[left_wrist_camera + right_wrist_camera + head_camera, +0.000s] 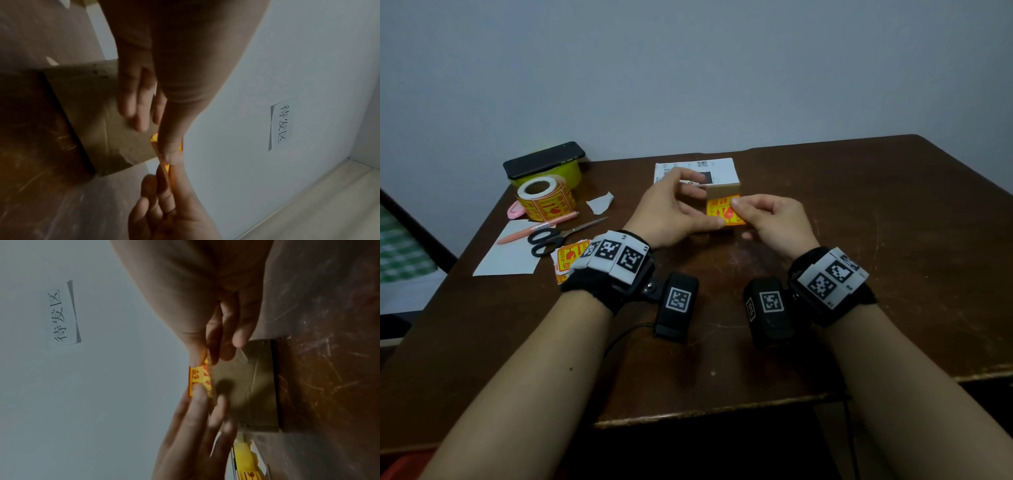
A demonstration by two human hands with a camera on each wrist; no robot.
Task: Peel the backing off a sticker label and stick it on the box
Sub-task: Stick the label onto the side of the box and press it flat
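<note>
A yellow and orange sticker label (722,211) is held upright between both hands, just in front of a small cardboard box (723,189) with a white shipping label on top. My left hand (703,215) pinches the label's left edge, thumb in front and fingers behind. The upper right corner is pinched by my right hand (738,209). The left wrist view shows the label (154,139) edge-on under my left thumb, with the box (98,113) behind. In the right wrist view the label (200,379) sits between both thumbs, before the box (251,386). Whether the backing has come away, I cannot tell.
On the brown table (859,240), at the left, lie a sticker roll (542,200), a yellow tub under a black phone (544,161), scissors (558,236), a pink pen (537,228), white paper (510,255), loose stickers (567,257) and a paper scrap (601,202).
</note>
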